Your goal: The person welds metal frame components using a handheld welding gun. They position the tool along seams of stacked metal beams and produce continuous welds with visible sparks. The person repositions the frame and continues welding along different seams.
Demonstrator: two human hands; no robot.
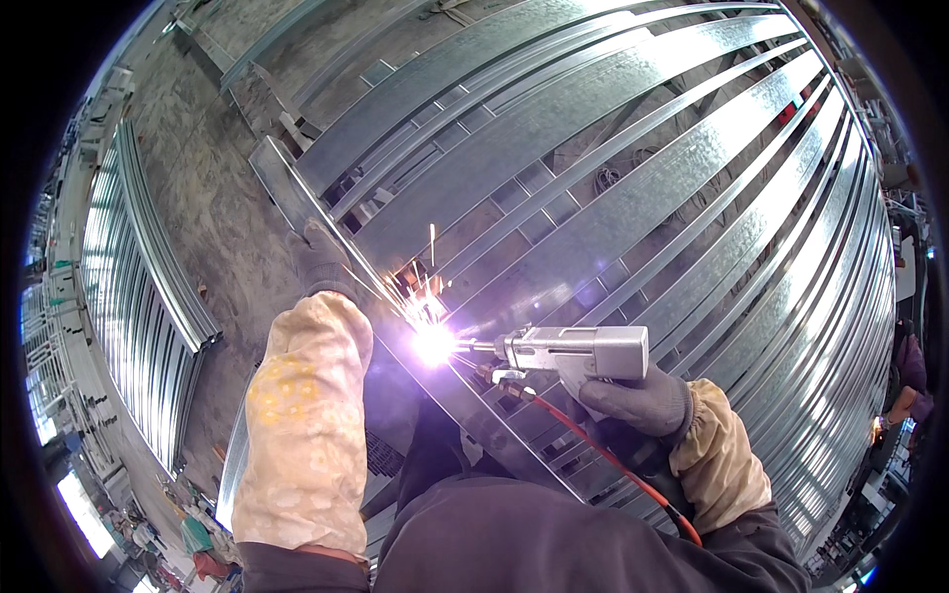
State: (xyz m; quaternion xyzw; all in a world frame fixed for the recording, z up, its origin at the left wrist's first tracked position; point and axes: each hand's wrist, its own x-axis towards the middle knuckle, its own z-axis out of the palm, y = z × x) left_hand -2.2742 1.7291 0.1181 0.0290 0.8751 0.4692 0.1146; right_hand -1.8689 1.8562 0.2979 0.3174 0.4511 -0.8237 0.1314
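The right hand (638, 400), in a dark grey glove, is wrapped around the grip of a handheld welding gun (578, 351), fingers closed tight under its boxy silver body. The gun's long axis lies nearly level across the view, and its thin nozzle points to the person's left, ending in a bright white-violet arc (433, 344) with sparks flying up and away from it. A red hose (603, 455) runs from beneath the gun, below the arc, down toward the person's right elbow.

The arc sits on a long galvanised steel rail (297, 198), the edge piece of a large frame of parallel steel slats (633, 198). The rail runs diagonally, from up and left of the arc down past it toward the person's body. The left hand (321, 262), also gloved in grey, rests on this rail just up and left of the arc, fingers curled over the rail's edge and pressing on it. Both forearms wear pale cloth sleeve covers (301, 425).

Far left of the arc, on the concrete floor (213, 208), lies a second stack of steel frames (138, 296).
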